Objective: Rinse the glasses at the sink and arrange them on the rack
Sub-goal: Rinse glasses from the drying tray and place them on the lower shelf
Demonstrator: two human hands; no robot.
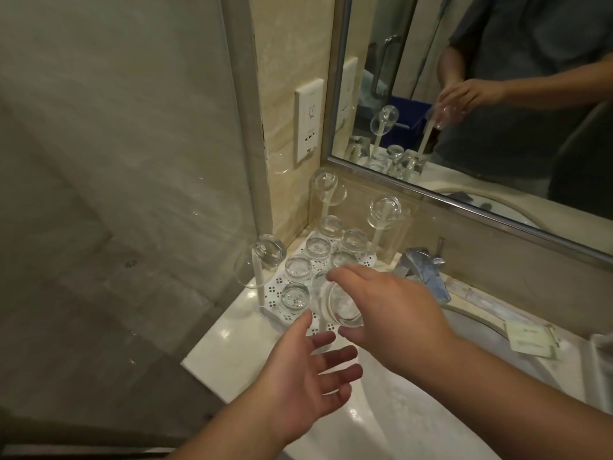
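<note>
From the head view, the right hand (388,313) grips a clear glass (338,305) from above, fingers curled round its wall, the glass tilted so its thick base faces the camera. It hangs over the near right corner of the rack (300,257), a white perforated tray on the pale bench (212,353) in the corner by the wall. The left hand (298,376) sits just below and in front of that glass, palm up, fingers spread and holding nothing; its fingertips are near the glass, though whether they touch it I cannot tell.

On the rack about 6 short glasses (297,268) stand upside down, close together in rows. 3 taller glasses are hung upside down on white posts: 1 at the near left (260,263), 1 at the back (325,190), 1 at the back right (386,212).

To the right a chrome tap (428,270) points over the sink (471,333). A small paper packet (530,340) lies on the sink's rim. Above, the mirror (464,94) reflects the person's arm and the glass. A white wall socket (308,119) sits left of the mirror, and a glass partition (116,161) fills the left side.
</note>
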